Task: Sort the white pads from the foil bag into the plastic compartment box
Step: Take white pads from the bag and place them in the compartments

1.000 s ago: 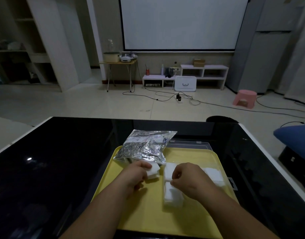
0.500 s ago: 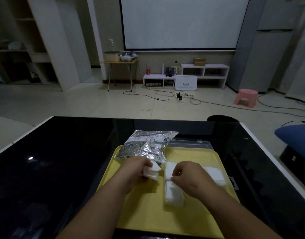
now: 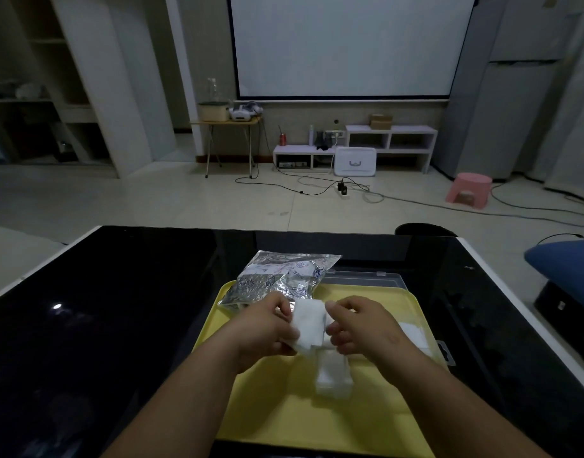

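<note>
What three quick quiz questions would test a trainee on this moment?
1. True or false: the left hand is empty.
2. The foil bag lies at which part of the yellow tray? A: near right corner. B: far left corner. C: centre.
3. Fill in: the tray sits on a ____ table.

Key: 1 false, it grips a white pad. 2 B. 3 black.

On the tray (image 3: 284, 408), foil bag (image 3: 277, 279) lies left of compartment box (image 3: 366, 280).
</note>
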A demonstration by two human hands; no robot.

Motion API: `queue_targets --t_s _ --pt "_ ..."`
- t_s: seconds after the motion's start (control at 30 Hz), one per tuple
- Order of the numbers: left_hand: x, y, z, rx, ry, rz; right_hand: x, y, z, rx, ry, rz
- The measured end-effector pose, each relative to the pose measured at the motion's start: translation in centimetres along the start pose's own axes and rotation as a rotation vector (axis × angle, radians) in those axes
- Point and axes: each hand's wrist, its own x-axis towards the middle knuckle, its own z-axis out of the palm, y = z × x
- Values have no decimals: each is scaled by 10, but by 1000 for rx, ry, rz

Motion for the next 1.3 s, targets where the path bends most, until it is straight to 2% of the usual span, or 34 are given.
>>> queue_targets --t_s 0.07,0.2,0.27,0.43,0.67,0.83,1.03,1.3 --pt "1 0 3 -41 12 9 -1 -1 1 55 -21 13" --pt "0 2 6 -148 -25 21 -1 1 -1 21 -73 93" --pt "0 3 6 -159 -41 29 -2 0 -1 -5 -106 73" --pt "-1 0 7 121 -7 69 -1 -1 2 -120 -53 -71" --pt "-1 -1 13 54 23 73 -3 0 0 -412 -89 -198" --pt "-3 6 19 86 164 37 -6 -3 -3 -692 -25 -239" --pt "-4 -4 30 232 80 13 -5 -1 0 -745 -83 -218" --pt "2 -9 32 242 154 77 -2 4 -1 -695 -71 -222"
